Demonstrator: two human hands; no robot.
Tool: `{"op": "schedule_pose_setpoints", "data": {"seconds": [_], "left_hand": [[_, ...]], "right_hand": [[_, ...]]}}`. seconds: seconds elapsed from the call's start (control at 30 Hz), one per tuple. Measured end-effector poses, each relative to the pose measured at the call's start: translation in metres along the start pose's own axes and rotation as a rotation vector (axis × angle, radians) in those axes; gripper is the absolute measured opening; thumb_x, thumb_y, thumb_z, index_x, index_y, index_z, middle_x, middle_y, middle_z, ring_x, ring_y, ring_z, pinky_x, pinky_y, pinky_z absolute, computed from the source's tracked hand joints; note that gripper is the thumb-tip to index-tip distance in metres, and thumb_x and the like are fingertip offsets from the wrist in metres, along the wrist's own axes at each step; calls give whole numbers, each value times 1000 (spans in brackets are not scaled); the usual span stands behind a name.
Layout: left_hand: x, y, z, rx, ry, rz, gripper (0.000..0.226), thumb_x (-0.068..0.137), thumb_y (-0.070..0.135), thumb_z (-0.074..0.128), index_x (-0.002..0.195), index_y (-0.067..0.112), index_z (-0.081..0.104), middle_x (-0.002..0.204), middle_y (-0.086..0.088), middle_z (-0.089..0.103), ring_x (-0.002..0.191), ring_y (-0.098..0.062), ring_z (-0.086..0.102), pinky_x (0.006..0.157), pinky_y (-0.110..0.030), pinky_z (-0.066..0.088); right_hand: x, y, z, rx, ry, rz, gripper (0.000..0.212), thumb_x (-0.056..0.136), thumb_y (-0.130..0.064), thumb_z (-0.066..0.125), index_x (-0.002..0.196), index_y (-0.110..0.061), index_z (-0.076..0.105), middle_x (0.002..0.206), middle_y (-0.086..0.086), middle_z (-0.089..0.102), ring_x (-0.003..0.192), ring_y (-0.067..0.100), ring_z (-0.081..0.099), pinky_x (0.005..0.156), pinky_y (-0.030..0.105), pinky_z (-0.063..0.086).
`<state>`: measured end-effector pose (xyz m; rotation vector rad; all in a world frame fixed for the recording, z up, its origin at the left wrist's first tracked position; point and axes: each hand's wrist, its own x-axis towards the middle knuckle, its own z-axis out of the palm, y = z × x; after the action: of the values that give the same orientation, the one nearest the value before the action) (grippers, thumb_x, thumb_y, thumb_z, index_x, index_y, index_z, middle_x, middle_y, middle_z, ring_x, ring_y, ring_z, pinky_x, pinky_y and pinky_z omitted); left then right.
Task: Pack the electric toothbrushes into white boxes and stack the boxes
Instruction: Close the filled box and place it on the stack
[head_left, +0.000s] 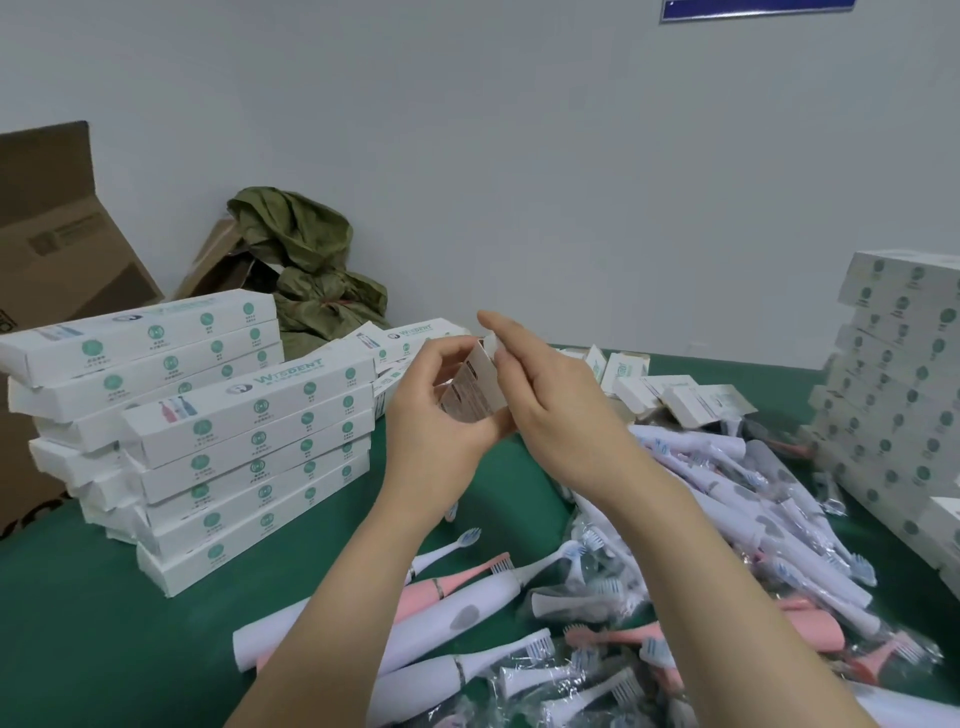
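The work surface is a desk (104, 623) under a dark green cover, set against a plain pale wall (519, 156); the lower edge of a blue sign (753, 8) shows at the top of that wall. Above the middle of the desk, the left hand (436, 415) grips a white box (475, 387) from below and behind, fingers curled round it, with the box tilted and its printed face toward the camera. The right hand (556, 410) has its fingertips on the box's upper end flap; whether it pinches the flap or only presses it cannot be told. On the left side stand two stacks of long white boxes (249, 441) with green round marks, the stacks touching and somewhat uneven. A taller stack of like boxes (893, 395) stands at the right edge. A loose pile of toothbrushes (701, 545), white and pink, many in clear wrappers, covers the near right part of the desk. Small white cartons (670, 395) lie scattered near the far edge. Beyond the left stacks, a crumpled olive-green bag (306, 265) rests against the wall, and a brown cardboard carton (52, 234) stands open at the far left.
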<state>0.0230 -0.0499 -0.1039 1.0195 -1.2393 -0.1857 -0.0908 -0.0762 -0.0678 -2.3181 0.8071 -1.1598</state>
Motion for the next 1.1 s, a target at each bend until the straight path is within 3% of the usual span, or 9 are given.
{"op": "schedule_pose_setpoints", "data": {"seconds": [0.07,0.17,0.27,0.37,0.53,0.67,0.77,0.93,1.1], "left_hand": [[-1,-1,2,13,7,3,49,52,26,76,97,33,58,94,20,64,91,0,59,78,-12,45],[-1,-1,2,26,9,-4,49,53,22,77,98,32,59,96,17,64,93,-3,60,81,-16,47],[-2,0,2,25,27,-4,46,58,20,74,101,27,60,98,15,65,95,-7,61,84,-21,48],[-3,1,3,20,44,-5,42,61,21,72,101,26,60,98,13,65,95,-8,61,84,-22,49],[-5,3,5,77,51,33,39,63,29,74,100,31,61,96,15,65,93,-8,61,82,-22,48],[-7,0,6,129,-50,63,59,60,15,83,112,30,60,109,11,61,103,-3,56,90,-19,45],[-8,-2,8,153,0,71,58,63,11,83,116,23,63,112,9,62,106,-6,56,92,-18,43],[-6,1,6,117,45,37,59,59,21,83,99,52,51,100,25,60,100,0,57,86,-14,44],[-8,-2,7,80,77,7,43,63,20,65,103,34,62,101,15,65,94,2,58,82,-13,44]], "right_hand": [[1,4,2,5,33,25,41,101,-20,33,139,-23,46,72,-26,37,66,-5,42,65,-1,33],[2,4,4,2,53,39,40,101,-19,33,139,-21,47,74,-25,42,66,-5,43,64,1,33],[0,0,8,-38,31,14,43,102,-23,33,144,-15,37,108,0,61,93,11,52,70,8,29],[-1,2,11,-77,19,-6,46,103,-26,31,147,-12,30,138,11,50,125,22,44,83,9,24],[2,5,8,-57,68,10,42,103,-25,34,142,-12,42,132,10,57,120,24,51,81,12,28],[0,7,6,44,202,62,38,103,-26,35,135,-13,51,128,7,61,119,20,53,85,12,32],[-3,5,9,24,170,38,42,103,-29,32,140,-13,45,138,3,53,124,11,45,91,10,29],[-2,8,6,25,118,-11,40,103,-23,33,142,-18,42,142,-1,49,128,8,42,102,15,29],[-1,13,14,-221,-2,-71,53,102,-34,28,150,-11,22,152,6,32,136,14,29,93,6,18]]}}
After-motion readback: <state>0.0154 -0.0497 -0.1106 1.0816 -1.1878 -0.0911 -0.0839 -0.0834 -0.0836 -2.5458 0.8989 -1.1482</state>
